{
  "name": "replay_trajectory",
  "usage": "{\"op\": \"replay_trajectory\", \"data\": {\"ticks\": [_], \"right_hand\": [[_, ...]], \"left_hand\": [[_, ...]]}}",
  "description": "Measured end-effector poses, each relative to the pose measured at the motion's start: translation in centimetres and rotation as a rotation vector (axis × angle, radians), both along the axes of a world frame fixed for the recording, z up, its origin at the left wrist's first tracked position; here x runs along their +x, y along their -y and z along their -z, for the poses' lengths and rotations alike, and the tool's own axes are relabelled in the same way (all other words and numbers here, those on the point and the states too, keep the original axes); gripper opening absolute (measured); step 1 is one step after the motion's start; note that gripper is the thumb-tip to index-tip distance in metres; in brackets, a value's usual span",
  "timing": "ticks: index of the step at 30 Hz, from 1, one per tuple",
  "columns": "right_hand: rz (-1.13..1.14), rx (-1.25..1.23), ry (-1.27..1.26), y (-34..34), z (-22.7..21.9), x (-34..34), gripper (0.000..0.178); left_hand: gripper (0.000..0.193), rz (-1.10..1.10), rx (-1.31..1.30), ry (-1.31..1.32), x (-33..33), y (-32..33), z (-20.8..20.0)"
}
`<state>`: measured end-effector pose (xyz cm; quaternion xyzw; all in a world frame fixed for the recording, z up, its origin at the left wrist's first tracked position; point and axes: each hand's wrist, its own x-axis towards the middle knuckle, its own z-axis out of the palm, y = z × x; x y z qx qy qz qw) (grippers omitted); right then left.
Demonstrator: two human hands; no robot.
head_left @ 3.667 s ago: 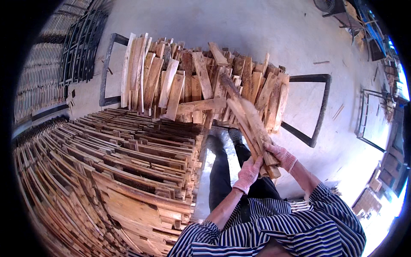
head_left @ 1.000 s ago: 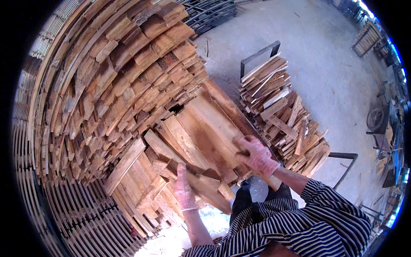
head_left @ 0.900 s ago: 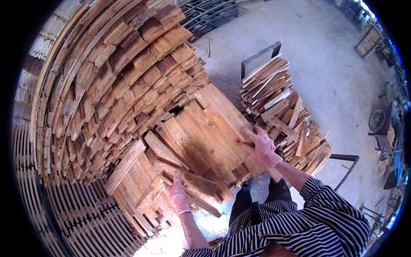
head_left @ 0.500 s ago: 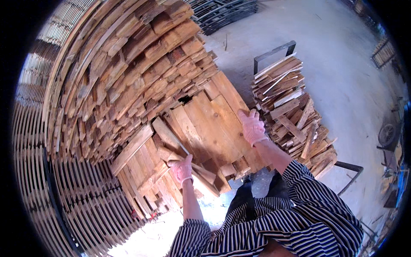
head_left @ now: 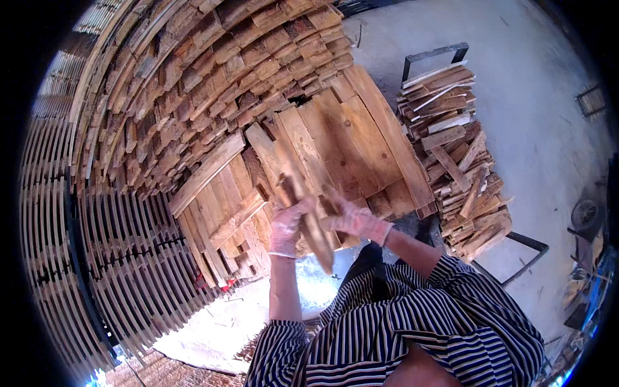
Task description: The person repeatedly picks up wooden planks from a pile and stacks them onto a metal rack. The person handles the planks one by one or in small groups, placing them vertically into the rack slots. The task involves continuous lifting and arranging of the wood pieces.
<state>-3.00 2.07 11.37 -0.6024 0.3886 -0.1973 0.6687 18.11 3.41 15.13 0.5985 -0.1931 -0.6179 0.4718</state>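
Note:
A short wooden plank (head_left: 313,227), blurred by motion, is lifted over the near edge of the board pile. My left hand (head_left: 290,226), in a pale pink glove, is closed around its left side. From the right, my right hand (head_left: 360,220), gloved alike, reaches to the plank; its fingers are smeared, so I cannot tell whether they grip it. Beneath both hands lie flat boards (head_left: 367,145) set side by side. To the left of my left hand, a loose short board (head_left: 238,219) rests slantwise on the pile.
A tall stack of rough planks (head_left: 213,84) rises at the far left. On the right, a metal frame (head_left: 433,58) holds a heap of offcuts (head_left: 461,174). Slatted racks (head_left: 138,258) line the left side. A wheel (head_left: 585,214) shows at the far right.
My left hand has raised the short plank off the pile and turned it more upright. My right hand has left the long board's edge and moved left to the plank. The view has shifted.

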Motion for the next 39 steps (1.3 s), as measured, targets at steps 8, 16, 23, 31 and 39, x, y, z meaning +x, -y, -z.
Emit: {"op": "replay_trajectory", "data": {"ticks": [8,16,23,31,39], "right_hand": [[0.315,0.387,0.220,-2.5,1.1,-3.7,0.100],[0.943,0.651,0.548,-13.6,3.8,-16.0,0.068],[1.185,0.552,0.020,-15.1,10.9,-15.5,0.051],[1.416,0.695,0.654,-18.3,12.3,-10.5,0.043],[1.322,0.778,0.362,-22.4,11.8,-0.3,0.049]], "left_hand": [[0.059,0.226,-0.175,0.173,-8.8,3.8,2.2],[0.131,0.159,0.012,1.284,2.1,11.9,9.3],[0.135,0.149,0.254,1.614,4.6,12.6,15.8],[0.087,0.128,0.212,1.530,4.6,12.1,12.8],[0.091,0.144,-0.274,0.813,5.4,3.5,9.0]]}}
